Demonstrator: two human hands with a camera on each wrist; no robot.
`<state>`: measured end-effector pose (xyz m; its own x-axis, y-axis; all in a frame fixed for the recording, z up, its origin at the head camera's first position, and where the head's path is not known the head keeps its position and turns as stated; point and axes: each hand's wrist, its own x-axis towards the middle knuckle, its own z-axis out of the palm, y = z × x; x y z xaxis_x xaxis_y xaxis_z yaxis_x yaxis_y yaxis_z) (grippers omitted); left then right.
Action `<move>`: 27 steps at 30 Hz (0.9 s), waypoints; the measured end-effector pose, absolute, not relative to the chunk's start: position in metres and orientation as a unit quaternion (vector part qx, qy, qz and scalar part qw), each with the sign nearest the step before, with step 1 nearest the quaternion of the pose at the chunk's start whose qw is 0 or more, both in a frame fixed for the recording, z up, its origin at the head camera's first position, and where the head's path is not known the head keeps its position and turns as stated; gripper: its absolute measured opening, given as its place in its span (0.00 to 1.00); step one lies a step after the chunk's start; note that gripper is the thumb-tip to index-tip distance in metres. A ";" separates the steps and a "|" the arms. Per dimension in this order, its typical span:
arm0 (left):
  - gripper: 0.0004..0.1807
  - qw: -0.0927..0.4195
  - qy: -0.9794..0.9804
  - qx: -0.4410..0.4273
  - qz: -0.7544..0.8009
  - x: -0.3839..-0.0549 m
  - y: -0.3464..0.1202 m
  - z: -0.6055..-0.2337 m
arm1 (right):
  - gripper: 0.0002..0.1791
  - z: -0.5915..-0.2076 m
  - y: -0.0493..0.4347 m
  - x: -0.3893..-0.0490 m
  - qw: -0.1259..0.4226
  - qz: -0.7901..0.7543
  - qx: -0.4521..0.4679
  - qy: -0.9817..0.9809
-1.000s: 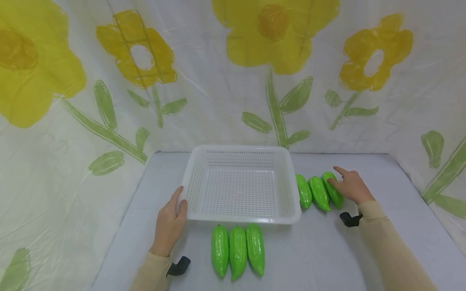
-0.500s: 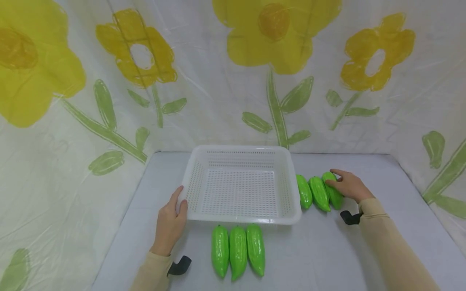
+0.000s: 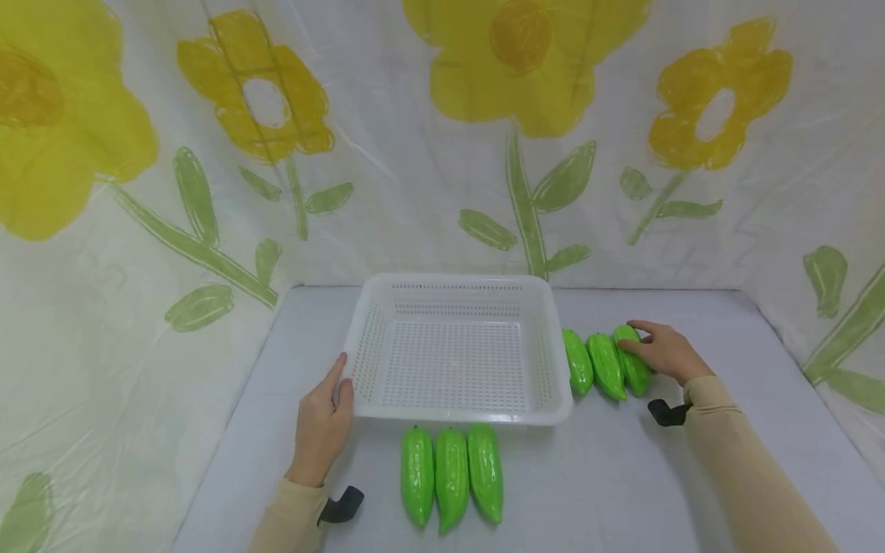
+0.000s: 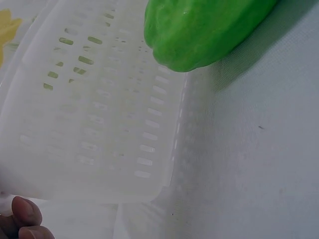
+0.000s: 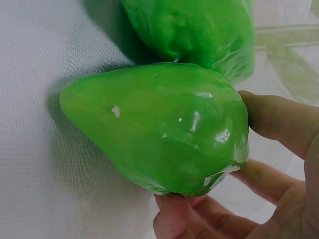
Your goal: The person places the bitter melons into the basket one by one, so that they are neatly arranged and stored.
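Observation:
A white perforated plastic basket (image 3: 456,420) stands at the middle back of the table with nothing inside. My left hand (image 3: 321,430) holds its front left corner, thumb by the rim; curled fingertips (image 4: 27,211) show beside the wall in the left wrist view. To the basket's right lie three glossy green gourd-like vegetables, tapered and apparently film-wrapped. My right hand (image 3: 667,353) grips the rightmost green vegetable (image 5: 164,129), thumb on one side and fingers on the other. Its narrow end lies on the cloth, touching or nearly touching the middle one (image 3: 606,367).
Beside the basket's right wall lies another green vegetable (image 3: 579,362), partly hidden by the rim. Three more, including the centre one (image 3: 452,480), lie side by side in front of the basket. A white cloth (image 3: 588,491) covers the table; a flower-printed curtain (image 3: 401,192) hangs behind.
My right hand has drawn in around the rightmost green vegetable, its raised index finger coming down onto the far end. The left hand and basket stay put.

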<state>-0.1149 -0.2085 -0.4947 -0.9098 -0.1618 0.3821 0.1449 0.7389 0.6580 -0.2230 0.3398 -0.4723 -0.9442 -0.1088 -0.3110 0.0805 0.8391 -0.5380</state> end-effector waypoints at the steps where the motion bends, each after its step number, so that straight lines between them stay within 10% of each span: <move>1: 0.24 0.214 -0.907 0.004 -0.362 -0.115 -0.208 -0.495 | 0.43 -0.472 0.340 -0.223 0.167 -0.284 -0.007 0.944; 27: 0.25 0.237 -0.886 0.002 -0.399 -0.114 -0.206 -0.502 | 0.43 -0.458 0.340 -0.218 0.137 -0.281 -0.005 0.950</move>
